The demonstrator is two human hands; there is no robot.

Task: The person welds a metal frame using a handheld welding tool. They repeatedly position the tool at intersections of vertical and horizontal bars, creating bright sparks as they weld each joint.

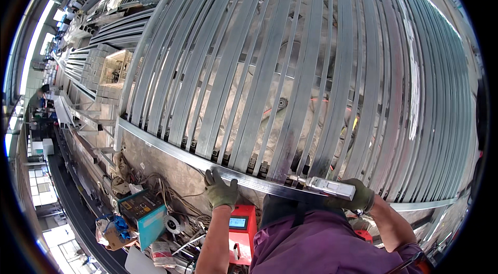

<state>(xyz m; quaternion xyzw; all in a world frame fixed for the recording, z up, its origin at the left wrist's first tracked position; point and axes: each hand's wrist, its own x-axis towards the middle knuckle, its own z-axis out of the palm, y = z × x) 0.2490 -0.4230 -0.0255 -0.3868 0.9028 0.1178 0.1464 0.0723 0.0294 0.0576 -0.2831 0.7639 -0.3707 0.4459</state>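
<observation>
My left hand, in an olive-green glove, rests with its fingers apart on the near edge rail of a large frame of metal bars. Nothing is gripped in it. My right hand, gloved alike, is closed around a silver, box-shaped welding gun. Its narrow nozzle points left, over the ends of the bars close to the rail. Long grey metal bars run away from me side by side, with gaps between them. Small dark brackets show at several bar ends. The gun's handle is hidden by my right hand.
A red machine with a small screen stands below the rail, beside my left forearm. Left of it are a teal box with a control panel, tangled cables and a wire spool. A wooden crate and stacked metal tubes lie farther left.
</observation>
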